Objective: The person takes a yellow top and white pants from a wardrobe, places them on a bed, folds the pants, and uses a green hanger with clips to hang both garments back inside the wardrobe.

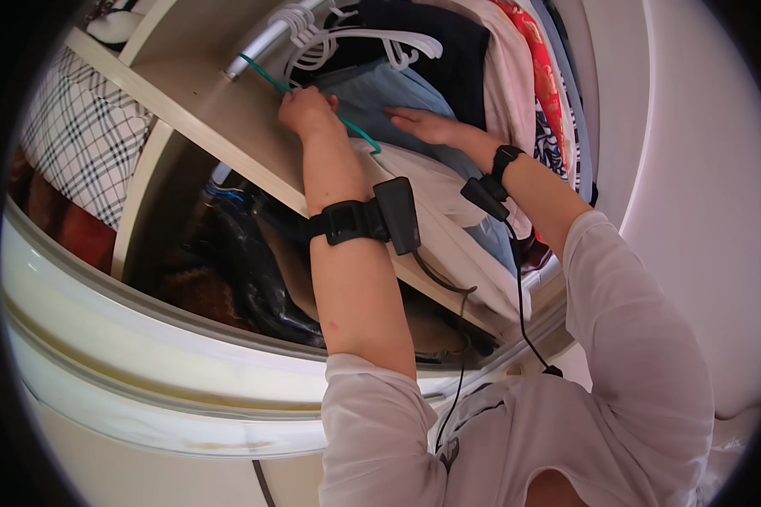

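Observation:
My left hand (309,111) is closed around a thin green clothes hanger (361,136), whose ends stick out on both sides of the fist. A cream garment (427,190) hangs down from the hanger toward the lower right. Fingers stretched out, my right hand (424,127) lies flat against a blue garment (376,91) just behind it. That hand grips nothing. White hangers (414,42) stand above the blue cloth. The hanger's hook is not plain to see.
A metal rail (266,42) carries bunched white hangers (300,25). Dark, pink and red clothes (533,42) crowd the right side. A shelf divider (203,122) slants below, with a plaid item (84,135) at left and dark shiny clothing (266,270) underneath. Cables (522,304) trail from my wrist straps.

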A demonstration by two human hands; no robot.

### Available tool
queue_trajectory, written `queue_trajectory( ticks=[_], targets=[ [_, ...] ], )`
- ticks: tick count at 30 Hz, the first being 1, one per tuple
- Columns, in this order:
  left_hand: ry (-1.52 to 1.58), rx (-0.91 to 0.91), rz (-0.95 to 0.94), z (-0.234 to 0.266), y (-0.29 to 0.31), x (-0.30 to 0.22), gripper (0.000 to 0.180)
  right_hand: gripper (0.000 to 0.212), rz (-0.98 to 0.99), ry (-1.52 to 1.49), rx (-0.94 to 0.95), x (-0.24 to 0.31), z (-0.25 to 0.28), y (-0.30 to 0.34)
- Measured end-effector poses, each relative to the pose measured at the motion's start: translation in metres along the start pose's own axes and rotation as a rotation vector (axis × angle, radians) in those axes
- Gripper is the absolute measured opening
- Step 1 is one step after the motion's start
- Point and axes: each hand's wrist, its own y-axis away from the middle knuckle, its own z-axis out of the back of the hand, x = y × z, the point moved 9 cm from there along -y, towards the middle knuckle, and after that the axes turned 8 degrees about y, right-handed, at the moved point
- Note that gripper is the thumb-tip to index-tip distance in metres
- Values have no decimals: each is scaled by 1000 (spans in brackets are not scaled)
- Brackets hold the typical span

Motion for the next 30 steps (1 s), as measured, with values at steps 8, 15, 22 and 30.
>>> queue_trajectory(
  ticks=[8,15,22,30],
  targets=[
    [-64,231,-245,21,62,30,41,50,-454,-575,98,21,-90,70],
    [-332,459,-551,21,128,39,35,49,-572,-1054,119,0,-128,120],
    [-469,530,-605,53,122,49,38,48,-573,-1052,92,-20,-129,90],
    [-426,426,-742,66,113,52,38,47,-580,-1128,113,-13,-141,89]
  ],
)
